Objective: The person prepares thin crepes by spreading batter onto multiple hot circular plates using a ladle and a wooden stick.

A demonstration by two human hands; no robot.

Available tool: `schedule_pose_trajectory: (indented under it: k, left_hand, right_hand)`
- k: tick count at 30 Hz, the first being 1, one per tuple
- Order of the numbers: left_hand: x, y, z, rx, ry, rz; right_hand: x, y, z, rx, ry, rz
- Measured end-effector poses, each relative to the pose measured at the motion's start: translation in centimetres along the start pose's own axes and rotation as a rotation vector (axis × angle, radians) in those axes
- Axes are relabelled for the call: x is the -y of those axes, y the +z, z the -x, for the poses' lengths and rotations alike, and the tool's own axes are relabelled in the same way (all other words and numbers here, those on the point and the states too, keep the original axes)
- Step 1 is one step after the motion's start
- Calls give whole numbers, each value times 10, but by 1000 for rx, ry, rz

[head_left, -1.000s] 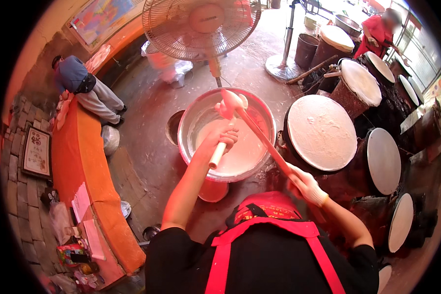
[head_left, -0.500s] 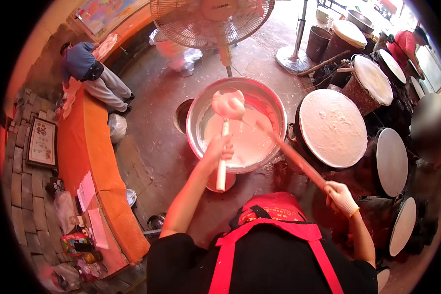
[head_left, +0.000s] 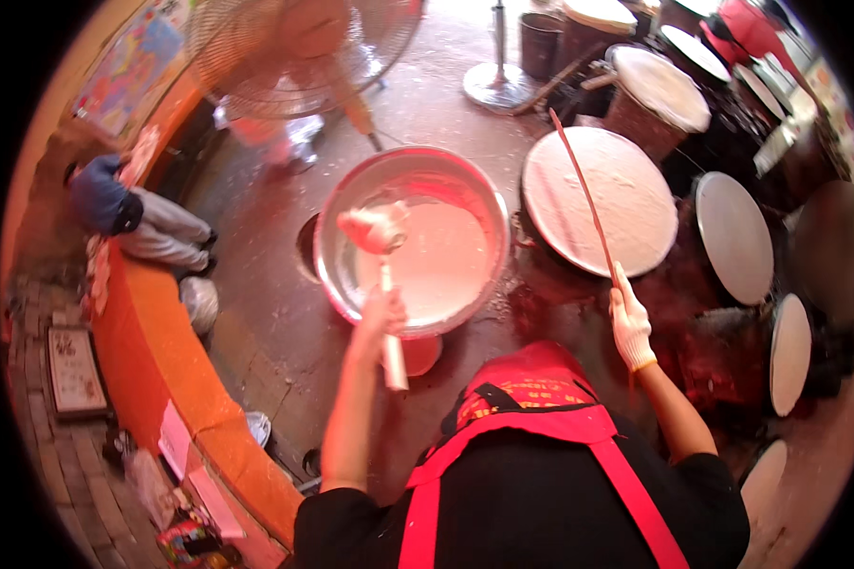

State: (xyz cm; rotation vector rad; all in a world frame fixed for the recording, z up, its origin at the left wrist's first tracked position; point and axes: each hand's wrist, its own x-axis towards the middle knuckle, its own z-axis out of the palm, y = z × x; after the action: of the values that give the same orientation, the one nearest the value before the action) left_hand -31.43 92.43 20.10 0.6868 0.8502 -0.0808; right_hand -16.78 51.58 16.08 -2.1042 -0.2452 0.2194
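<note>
The left hand [head_left: 382, 311] grips the ladle [head_left: 374, 232] over the basin [head_left: 389, 173] and the gloved right hand [head_left: 630, 325] grips the paddle [head_left: 587, 194], apparently over the pale round griddle [head_left: 640, 204] to the right, so tilting the ladle beyond the basin could spill any contents.

The ladle [head_left: 385, 273] has a cream handle [head_left: 394, 362], the batter [head_left: 441, 254] is pale pink. The stick [head_left: 587, 194] is reddish brown, the glove [head_left: 630, 327] white with a yellow-edged cuff [head_left: 641, 360]. The red apron [head_left: 536, 368] bears yellow print; the shirt [head_left: 541, 503] is black, the worktop [head_left: 152, 313] orange.
</note>
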Motion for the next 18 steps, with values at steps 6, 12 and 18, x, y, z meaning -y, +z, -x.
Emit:
schedule_pose_trajectory:
  k: [6,12,18]
  left_hand:
    - [-23,-14,-11,133,-206,348]
    - [-57,46,17,38,-95,121]
    - [13,163,64,15,179,-640]
  right_hand:
    - [-53,-16,-39,-142,-7,175]
    - [-38,3,-20,60,-136,458]
    - [-50,-45,-4,273,227,-706]
